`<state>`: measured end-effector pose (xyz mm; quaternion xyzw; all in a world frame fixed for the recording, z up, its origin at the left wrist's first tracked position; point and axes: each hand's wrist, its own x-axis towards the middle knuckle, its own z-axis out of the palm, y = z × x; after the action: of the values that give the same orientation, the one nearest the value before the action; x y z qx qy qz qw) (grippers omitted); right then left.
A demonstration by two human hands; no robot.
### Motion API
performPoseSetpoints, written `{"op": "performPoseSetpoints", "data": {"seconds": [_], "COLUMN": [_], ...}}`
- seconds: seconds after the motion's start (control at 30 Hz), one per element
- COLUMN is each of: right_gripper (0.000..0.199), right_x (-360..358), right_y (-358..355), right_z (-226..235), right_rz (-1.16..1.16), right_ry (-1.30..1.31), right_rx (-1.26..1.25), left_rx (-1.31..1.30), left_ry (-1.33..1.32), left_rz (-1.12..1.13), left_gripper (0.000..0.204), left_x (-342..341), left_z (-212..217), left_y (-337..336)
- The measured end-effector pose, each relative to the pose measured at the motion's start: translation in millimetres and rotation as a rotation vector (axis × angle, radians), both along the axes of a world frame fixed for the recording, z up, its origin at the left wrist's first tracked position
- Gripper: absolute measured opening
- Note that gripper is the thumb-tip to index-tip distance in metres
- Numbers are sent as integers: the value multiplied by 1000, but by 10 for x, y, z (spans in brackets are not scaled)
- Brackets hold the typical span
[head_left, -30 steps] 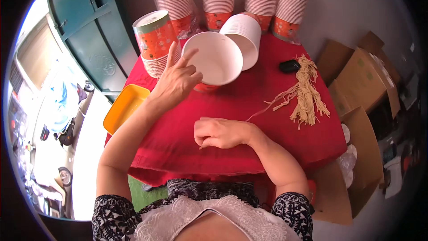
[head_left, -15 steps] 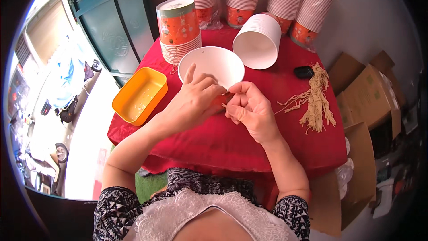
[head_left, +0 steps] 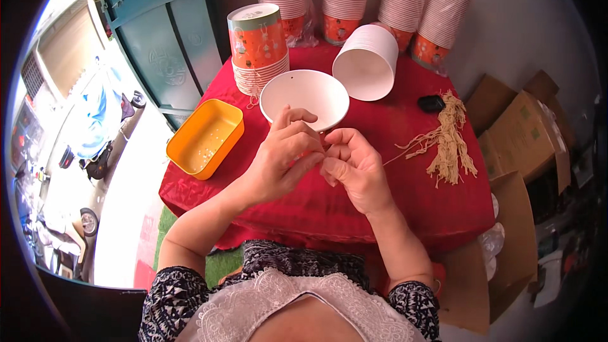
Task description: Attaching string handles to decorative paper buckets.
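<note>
In front of me a white-lined paper bucket lies tilted with its mouth toward me. A small dark hole shows near its far rim. My left hand and my right hand meet at its near rim, fingertips almost touching. The right thumb and fingers pinch a thin beige string, which trails out to the right behind that hand. The left thumb is pressed to the fingers while the index arches above; what they pinch is too small to make out.
A yellow tub with small white bits stands at left. Behind are an upturned orange bucket stack, a white bucket stack on its side and wrapped stacks. At right lie a string bundle and a black object.
My left hand has drawn back slightly and its thumb has closed toward the fingers; its raised index finger has bent. The right hand keeps its pinch. The whole view has shifted a little.
</note>
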<state>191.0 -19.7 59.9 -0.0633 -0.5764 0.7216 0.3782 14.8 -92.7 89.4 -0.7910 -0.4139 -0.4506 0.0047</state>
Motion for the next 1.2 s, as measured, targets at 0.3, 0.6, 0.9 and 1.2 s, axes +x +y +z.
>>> {"op": "performPoseSetpoints", "data": {"seconds": [0.3,0.6,0.9,1.2], "right_gripper": [9,8,16,17], "right_x": [-74,-223,-366,-441], "right_y": [-294,-227,-88,-38], "right_z": [-173,-241,-279,-288], "right_rz": [-340,-791,-950,-966], "right_ry": [-104,-168,-222,-288], "right_rx": [167,384,487,573], "left_rx": [5,69,-34,-258], "left_ry": [-87,-157,-57,11], "left_rz": [109,230,289,269], "left_gripper": [14,11,17,19], "left_x": [41,-98,-359,-540], "left_z": [-152,-78,211,247], "left_y": [-69,35,280,449]}}
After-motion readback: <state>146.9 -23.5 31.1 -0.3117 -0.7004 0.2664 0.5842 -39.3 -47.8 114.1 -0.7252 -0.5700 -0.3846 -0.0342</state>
